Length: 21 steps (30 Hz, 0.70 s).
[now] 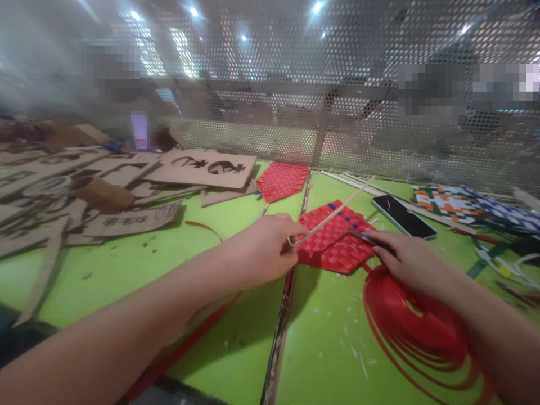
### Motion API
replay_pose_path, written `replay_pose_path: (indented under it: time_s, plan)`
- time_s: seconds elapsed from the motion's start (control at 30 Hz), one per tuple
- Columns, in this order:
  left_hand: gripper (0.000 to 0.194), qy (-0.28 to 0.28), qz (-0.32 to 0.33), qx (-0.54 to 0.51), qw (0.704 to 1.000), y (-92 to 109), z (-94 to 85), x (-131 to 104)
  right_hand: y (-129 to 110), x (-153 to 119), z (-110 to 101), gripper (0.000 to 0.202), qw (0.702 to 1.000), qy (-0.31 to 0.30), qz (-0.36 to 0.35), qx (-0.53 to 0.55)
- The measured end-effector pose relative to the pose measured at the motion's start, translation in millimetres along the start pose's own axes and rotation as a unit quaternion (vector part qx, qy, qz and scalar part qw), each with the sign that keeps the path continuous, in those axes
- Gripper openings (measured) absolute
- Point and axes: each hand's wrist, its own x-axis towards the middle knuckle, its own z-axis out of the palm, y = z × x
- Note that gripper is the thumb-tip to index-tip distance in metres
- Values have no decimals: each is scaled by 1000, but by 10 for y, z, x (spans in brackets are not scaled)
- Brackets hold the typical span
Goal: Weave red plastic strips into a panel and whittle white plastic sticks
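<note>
Between my hands lies a red woven piece with small blue squares, across the gap between two green table tops. My left hand is closed on a thin pale strip that slants up to the right over the weave. My right hand pinches a small thin blade-like tool, its tip at the right part of the weave. A coil of red strip lies under and beside my right wrist.
Cut cardboard pieces and a cardboard tube cover the left. Another red woven piece lies behind. A phone and orange-green-white weaving lie right. A perforated metal screen stands at the back.
</note>
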Motion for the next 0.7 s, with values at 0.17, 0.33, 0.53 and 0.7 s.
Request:
replay_pose_path:
  time_s: [0.17,0.33,0.53,0.7]
  plan:
    - [50,57,43,14,997,34,-96,-42,19,5,6,42,1000,-23,-3,-17]
    - [49,-31,-37,55,997,26,-12,13,6,9,-11,47,999,-42,-6,-25]
    - [55,-94,-52,113,988,6,164,44,-44,17,-68,50,998,-59,-27,-22]
    - [54,-90,-36,175,980,40,199,15,-58,12,-52,49,998,-49,-31,-25]
